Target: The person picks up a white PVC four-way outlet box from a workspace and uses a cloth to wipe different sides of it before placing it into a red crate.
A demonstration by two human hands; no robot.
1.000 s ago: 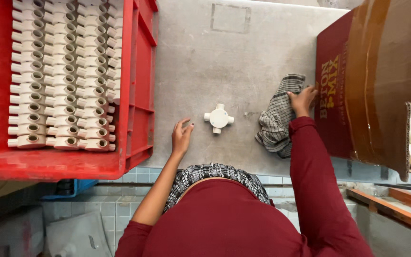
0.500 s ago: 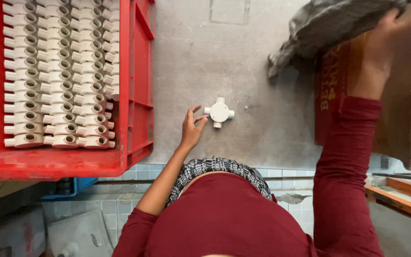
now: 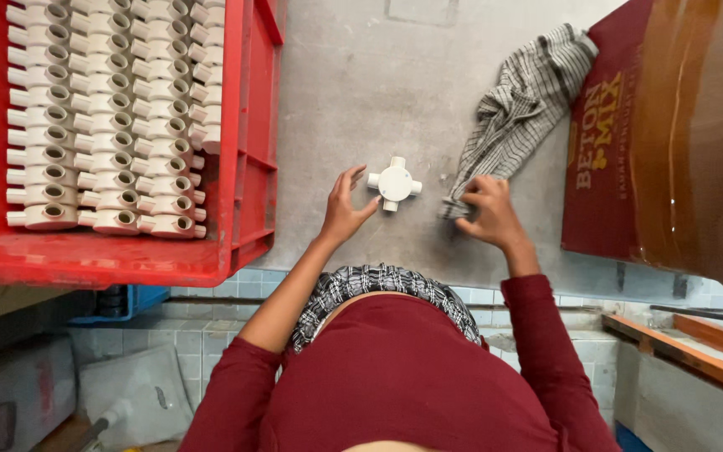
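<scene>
A white four-way plastic fitting (image 3: 394,183) lies on the grey concrete bench (image 3: 353,92). My left hand (image 3: 343,209) rests just left of it, fingers spread, the fingertips close to the fitting but holding nothing. My right hand (image 3: 489,211) is to the right of the fitting, closed on the near end of a grey checked cloth (image 3: 520,100). The cloth lies stretched out diagonally toward the far right, up to the edge of a box.
A red plastic crate (image 3: 244,167) on the left holds several rows of cream pipe fittings (image 3: 102,117). A brown and dark red cardboard box (image 3: 671,134) stands on the right. Below the bench edge are tiled wall, a blue object and clutter.
My right hand lifted the cloth high to the far right, then brought it back down and spread it on the bench. My left hand moved closer to the white fitting.
</scene>
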